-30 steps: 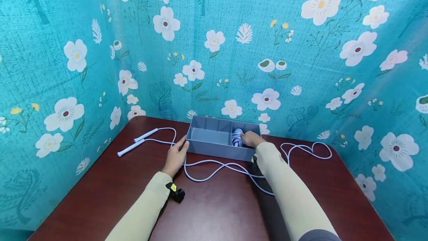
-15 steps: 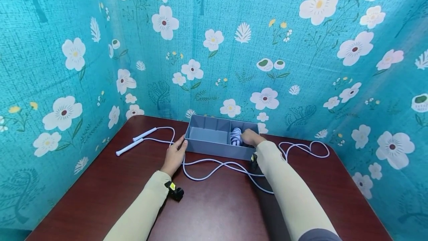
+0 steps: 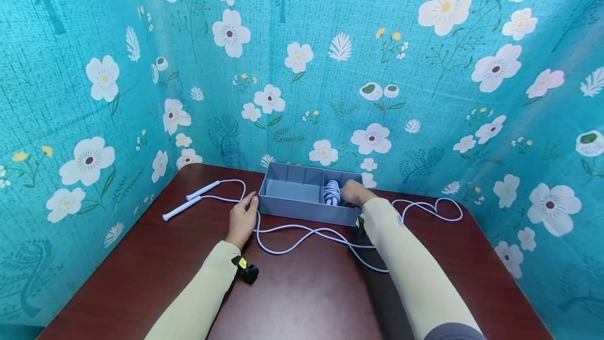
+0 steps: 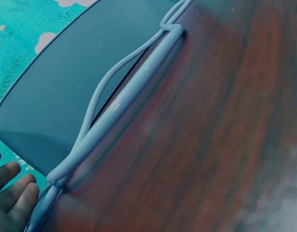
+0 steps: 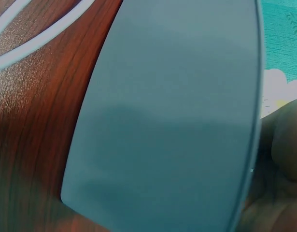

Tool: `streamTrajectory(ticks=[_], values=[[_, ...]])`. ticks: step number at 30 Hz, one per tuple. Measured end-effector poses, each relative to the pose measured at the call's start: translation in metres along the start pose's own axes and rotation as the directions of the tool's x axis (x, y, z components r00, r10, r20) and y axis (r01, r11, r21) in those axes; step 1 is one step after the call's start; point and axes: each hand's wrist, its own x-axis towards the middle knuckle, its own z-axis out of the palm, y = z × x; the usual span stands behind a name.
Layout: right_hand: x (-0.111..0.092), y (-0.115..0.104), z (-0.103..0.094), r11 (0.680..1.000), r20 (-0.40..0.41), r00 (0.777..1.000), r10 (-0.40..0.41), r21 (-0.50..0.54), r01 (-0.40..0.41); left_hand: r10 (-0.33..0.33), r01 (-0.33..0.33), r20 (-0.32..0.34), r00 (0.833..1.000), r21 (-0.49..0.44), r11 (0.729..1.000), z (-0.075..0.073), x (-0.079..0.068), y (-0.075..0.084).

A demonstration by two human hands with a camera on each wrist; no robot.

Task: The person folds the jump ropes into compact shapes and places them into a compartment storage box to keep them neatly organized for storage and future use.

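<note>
A grey two-compartment box (image 3: 294,207) stands at the back of the table. In its right compartment sits a white coiled rope (image 3: 332,193). My right hand (image 3: 355,192) reaches over the front wall with curled fingers against the coil's right side; its fingertips are hidden. The right wrist view shows curled fingers (image 5: 289,140) behind the box wall. My left hand (image 3: 241,220) is beside the box's left front corner, fingers loosely extended and seemingly just off it. A white jump rope (image 3: 288,250) runs along the table in front of the box.
Two white jump rope handles (image 3: 181,208) lie on the dark red table (image 3: 302,298) at the left, joined to the rope. A loop of rope (image 3: 449,218) lies at the right. A turquoise flowered cloth (image 3: 302,93) hangs right behind the box.
My left hand has drawn slightly left, away from the box's front corner it was touching. The right hand stays at the coiled rope. The head view has shifted a little.
</note>
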Motion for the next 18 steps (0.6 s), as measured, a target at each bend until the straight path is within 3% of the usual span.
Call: streamTrajectory(ticks=[5, 10, 13, 18], values=[[-0.009, 0.0, -0.007, 0.99, -0.031, 0.999, 0.012, 0.143, -0.008, 0.011, -0.011, -0.039, 0.999, 0.007, 1.0, -0.006, 0.0, 0.013], [-0.022, 0.004, -0.015, 0.983, -0.157, 0.988, 0.012, 0.181, 0.017, 0.094, -0.098, 0.032, 0.995, 0.141, 0.985, -0.016, 0.0, 0.029], [-0.032, 0.007, -0.016, 0.982, -0.23, 0.971, -0.065, 0.158, 0.103, 0.151, -0.173, 0.102, 0.983, 0.271, 0.947, -0.026, 0.003, 0.032], [-0.053, 0.011, -0.014, 0.965, -0.311, 0.931, -0.192, 0.114, 0.237, 0.221, -0.299, 0.221, 0.95, 0.441, 0.846, -0.053, 0.014, 0.026]])
